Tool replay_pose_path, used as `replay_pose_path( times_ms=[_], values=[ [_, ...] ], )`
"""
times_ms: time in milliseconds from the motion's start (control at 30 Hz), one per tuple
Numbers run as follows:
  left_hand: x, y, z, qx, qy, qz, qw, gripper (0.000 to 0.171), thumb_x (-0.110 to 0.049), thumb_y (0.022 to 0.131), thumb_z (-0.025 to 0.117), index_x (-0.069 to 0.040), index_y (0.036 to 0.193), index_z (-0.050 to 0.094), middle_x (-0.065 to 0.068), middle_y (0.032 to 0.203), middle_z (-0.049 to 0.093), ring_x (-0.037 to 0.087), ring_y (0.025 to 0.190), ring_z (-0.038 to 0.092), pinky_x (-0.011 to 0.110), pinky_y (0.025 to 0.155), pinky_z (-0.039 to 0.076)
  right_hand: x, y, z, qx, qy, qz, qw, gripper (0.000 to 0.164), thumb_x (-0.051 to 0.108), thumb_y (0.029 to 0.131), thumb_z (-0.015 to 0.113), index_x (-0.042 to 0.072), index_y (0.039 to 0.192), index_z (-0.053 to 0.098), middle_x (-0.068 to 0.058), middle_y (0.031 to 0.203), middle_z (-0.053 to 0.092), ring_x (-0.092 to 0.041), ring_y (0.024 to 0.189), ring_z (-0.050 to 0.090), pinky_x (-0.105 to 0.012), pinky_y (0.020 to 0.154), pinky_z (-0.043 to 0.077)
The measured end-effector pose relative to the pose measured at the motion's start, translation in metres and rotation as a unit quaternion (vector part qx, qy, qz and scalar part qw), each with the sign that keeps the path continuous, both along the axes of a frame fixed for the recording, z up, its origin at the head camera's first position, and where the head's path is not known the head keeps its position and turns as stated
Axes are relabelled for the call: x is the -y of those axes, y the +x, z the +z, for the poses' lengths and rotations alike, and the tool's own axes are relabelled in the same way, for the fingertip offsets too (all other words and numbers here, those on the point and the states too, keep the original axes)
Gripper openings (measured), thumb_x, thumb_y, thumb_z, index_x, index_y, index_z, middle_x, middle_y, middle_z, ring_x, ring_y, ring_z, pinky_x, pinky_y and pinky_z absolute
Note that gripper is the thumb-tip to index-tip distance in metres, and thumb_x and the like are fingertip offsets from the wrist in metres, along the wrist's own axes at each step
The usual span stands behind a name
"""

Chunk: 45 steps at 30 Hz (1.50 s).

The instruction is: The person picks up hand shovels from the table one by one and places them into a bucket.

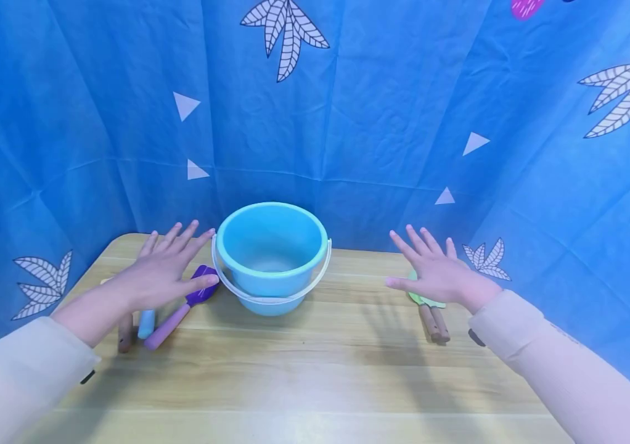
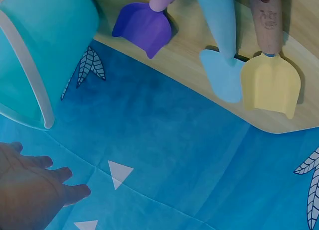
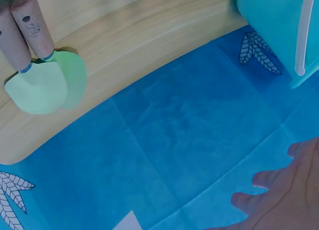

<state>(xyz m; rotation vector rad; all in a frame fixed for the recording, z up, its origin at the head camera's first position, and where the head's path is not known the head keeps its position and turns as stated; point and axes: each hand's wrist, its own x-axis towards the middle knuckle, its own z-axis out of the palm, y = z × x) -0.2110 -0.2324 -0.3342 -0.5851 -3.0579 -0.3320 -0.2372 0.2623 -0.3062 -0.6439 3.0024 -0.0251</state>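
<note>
- Pale sleeves (image 1: 32,370) come nearest, at left and right.
- Left hand (image 1: 156,277) has fingers straight and spread; below it lies the purple scoop (image 1: 175,320), with the blue scoop (image 2: 224,51) and yellow scoop (image 2: 270,68) beside.
- Right hand (image 1: 437,268), well apart, also spreads its fingers, above two green scoops (image 3: 37,90), which overlap.
- Bucket (image 1: 270,285) stands upright between the hands, at the table's (image 1: 293,382) back, handle (image 1: 270,301) lowered frontward.

Head cam looks fwd & down — L/R wrist cams closer, all 3 share bucket (image 1: 272,262)
</note>
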Motion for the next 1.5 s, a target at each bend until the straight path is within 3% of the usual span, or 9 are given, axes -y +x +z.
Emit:
replay_pose_path(
  times_ms=[400,1500],
  values=[
    [-0.008,-0.001,0.002,-0.012,0.003,-0.016,0.9998,0.082,-0.070,0.085,0.038,-0.032,0.146,-0.001,0.011,0.154,-0.002,0.034,0.137,-0.012,0.065,0.102,-0.010,0.012,0.000,0.002,0.011,0.002,0.020,1.000,0.087,0.078,0.081,0.032,0.034,0.144,-0.008,-0.002,0.153,-0.015,-0.031,0.136,-0.016,-0.071,0.098,-0.008],
    [-0.027,-0.010,-0.001,-0.031,0.003,-0.051,0.9982,0.083,-0.074,0.084,0.034,-0.031,0.147,0.002,0.006,0.155,-0.003,0.030,0.138,-0.008,0.062,0.105,-0.004,0.044,-0.006,-0.011,0.012,-0.019,0.042,0.999,0.084,0.076,0.082,0.035,0.037,0.144,-0.006,-0.001,0.153,-0.012,-0.032,0.137,-0.011,-0.069,0.100,-0.006]
  ],
)
